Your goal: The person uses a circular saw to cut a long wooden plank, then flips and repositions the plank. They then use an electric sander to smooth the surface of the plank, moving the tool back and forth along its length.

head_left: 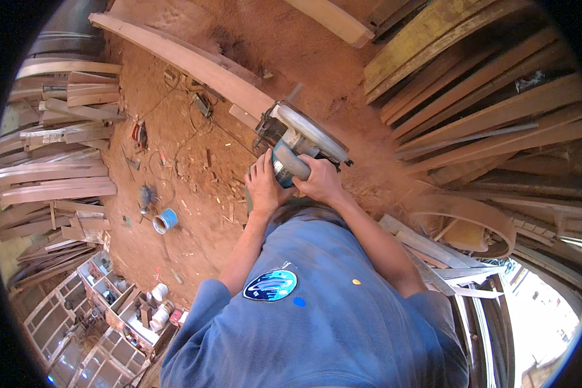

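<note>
A circular saw (311,134) with a blue body and a pale metal blade guard is in front of me, at the near end of a long wooden plank (187,58). My right hand (321,182) wraps round its grey rear handle. On the left side of the blue body rests my left hand (265,183), its fingers curled over the motor housing. The saw's base sits at the plank, but the blade and the exact contact with the wood are hidden by the guard and body. A power cord (236,137) runs near the saw on the ground.
Stacked boards (58,181) line the left side, and large timbers (485,129) lean on the right. A blue and white can (165,221) lies on the dusty ground among wood scraps. Shelves with containers (152,317) stand at lower left. A curved wooden piece (507,226) is at right.
</note>
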Tool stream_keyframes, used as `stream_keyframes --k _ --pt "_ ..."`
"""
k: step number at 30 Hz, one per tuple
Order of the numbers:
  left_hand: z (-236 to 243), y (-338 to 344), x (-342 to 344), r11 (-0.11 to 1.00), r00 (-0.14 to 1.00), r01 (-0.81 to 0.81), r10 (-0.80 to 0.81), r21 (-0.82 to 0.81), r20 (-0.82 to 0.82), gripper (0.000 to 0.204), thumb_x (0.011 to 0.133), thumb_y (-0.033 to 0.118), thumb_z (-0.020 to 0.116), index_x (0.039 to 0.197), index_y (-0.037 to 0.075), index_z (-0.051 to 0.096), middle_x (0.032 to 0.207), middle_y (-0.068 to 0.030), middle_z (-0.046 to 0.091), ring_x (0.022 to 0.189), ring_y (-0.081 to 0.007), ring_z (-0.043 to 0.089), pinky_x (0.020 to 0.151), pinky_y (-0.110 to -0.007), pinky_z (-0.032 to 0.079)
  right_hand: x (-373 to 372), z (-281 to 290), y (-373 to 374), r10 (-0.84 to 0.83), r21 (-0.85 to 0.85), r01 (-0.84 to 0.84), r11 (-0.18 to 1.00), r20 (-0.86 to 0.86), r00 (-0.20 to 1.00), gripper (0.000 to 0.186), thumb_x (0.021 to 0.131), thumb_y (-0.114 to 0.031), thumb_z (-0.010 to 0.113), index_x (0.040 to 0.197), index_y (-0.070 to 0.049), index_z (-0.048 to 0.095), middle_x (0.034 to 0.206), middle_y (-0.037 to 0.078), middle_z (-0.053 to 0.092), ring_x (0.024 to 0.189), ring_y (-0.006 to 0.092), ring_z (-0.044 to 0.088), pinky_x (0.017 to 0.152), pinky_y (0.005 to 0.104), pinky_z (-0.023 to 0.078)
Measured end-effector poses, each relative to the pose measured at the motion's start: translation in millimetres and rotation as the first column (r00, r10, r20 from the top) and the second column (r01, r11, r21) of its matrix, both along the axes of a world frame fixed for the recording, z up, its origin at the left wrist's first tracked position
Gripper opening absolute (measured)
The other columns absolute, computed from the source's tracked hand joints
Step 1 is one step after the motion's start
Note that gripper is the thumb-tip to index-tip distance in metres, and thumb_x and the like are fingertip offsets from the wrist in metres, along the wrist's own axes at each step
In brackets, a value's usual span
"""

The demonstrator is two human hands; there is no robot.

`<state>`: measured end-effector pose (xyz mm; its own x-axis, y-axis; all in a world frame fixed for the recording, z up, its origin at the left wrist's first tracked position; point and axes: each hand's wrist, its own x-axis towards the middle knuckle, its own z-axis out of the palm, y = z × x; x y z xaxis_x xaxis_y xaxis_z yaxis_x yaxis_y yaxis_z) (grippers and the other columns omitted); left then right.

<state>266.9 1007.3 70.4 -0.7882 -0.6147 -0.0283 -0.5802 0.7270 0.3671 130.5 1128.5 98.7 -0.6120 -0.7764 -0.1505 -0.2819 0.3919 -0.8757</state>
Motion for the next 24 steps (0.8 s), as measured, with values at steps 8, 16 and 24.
stream_keyframes --k 8,16,24 --pt "6 2 -6 1.0 0.999 0.008 -0.008 -0.001 0.039 0.116 0.054 0.034 0.092 0.152 0.011 0.037 0.144 -0.0116 0.051 0.131 -0.0332 0.049 0.107 -0.049 0.038 -5 -2 2 0.016 -0.013 -0.015 1.0 0.019 1.0 0.039 0.076 -0.03 0.076 0.109 -0.009 0.071 0.083 0.024 0.071 0.083 0.0431 0.07 0.076 0.0529 0.056" --pt "14 2 -8 1.0 0.997 0.025 -0.025 0.0 0.07 0.113 0.056 0.037 0.092 0.151 0.009 0.037 0.143 -0.0133 0.051 0.132 -0.0337 0.049 0.108 -0.05 0.038 -7 -4 4 0.035 -0.014 -0.035 0.999 0.009 0.999 0.038 0.077 -0.033 0.075 0.107 -0.01 0.07 0.081 0.023 0.071 0.082 0.0431 0.07 0.075 0.0531 0.056" --pt "9 2 -9 0.998 0.993 0.035 -0.029 -0.048 0.118 0.114 0.056 0.039 0.092 0.151 0.009 0.038 0.144 -0.0125 0.051 0.132 -0.0333 0.049 0.106 -0.05 0.038 -11 -2 6 0.061 -0.017 -0.061 0.998 0.018 0.998 0.042 0.076 -0.034 0.076 0.109 -0.008 0.07 0.084 0.024 0.071 0.083 0.0424 0.07 0.076 0.0522 0.056"
